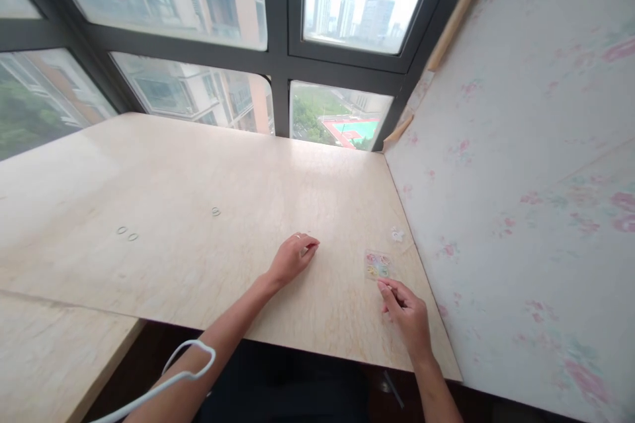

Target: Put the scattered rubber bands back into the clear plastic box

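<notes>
My left hand rests on the pale marbled tabletop, its thumb and fingertips pinched together. Anything between those tips is too small to make out. On the right, my right hand is also closed in a pinch, just at the near edge of a small clear compartment box. Its fingertips hide whatever they may hold. Small red, yellow and green pieces lie in the box's compartments. Behind the box sits a small white, irregular object. Thin greenish rings lie far to the left, and another ring-shaped piece lies nearer the middle.
A floral-papered wall borders the tabletop on the right. Dark-framed windows stand along the back. A white cable loops over my left forearm. At the lower left is a separate lower-front tabletop section.
</notes>
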`<action>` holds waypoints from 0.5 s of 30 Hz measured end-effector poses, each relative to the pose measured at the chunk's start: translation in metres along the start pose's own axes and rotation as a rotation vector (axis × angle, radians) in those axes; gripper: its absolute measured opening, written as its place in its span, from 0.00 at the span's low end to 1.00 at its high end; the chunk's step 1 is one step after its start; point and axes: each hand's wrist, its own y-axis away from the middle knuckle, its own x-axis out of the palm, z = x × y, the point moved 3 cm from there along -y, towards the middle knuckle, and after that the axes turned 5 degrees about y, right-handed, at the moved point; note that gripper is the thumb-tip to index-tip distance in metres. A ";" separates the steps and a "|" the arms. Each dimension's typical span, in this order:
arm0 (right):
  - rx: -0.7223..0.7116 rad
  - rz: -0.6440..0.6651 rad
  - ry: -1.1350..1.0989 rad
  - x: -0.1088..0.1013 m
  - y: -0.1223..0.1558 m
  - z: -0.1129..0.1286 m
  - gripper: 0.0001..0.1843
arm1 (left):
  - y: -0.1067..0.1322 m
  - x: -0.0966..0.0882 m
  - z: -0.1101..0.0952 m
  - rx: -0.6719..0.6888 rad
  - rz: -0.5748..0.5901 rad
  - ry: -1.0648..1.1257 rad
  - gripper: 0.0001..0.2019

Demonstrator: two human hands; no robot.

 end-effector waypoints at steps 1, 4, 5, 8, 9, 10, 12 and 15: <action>0.015 -0.002 -0.020 0.002 0.001 -0.001 0.18 | 0.004 -0.008 0.006 -0.017 -0.019 -0.002 0.06; 0.031 -0.002 -0.086 0.013 0.005 0.004 0.18 | 0.013 -0.027 0.021 -0.082 -0.103 0.031 0.06; 0.008 0.024 -0.097 0.020 0.006 0.010 0.18 | 0.015 -0.031 0.024 -0.116 -0.138 0.059 0.07; -0.146 0.167 -0.097 0.047 0.006 0.045 0.14 | 0.018 -0.036 0.030 -0.220 -0.229 0.169 0.07; -0.212 0.208 -0.100 0.057 0.004 0.062 0.13 | 0.018 -0.036 0.030 -0.243 -0.246 0.202 0.06; -0.277 0.231 -0.109 0.067 0.000 0.080 0.12 | 0.018 -0.035 0.030 -0.256 -0.258 0.229 0.06; -0.399 0.257 -0.137 0.088 -0.010 0.119 0.10 | 0.018 -0.035 0.029 -0.258 -0.268 0.264 0.07; -0.572 0.325 -0.136 0.130 -0.032 0.176 0.09 | 0.019 -0.034 0.026 -0.238 -0.242 0.260 0.07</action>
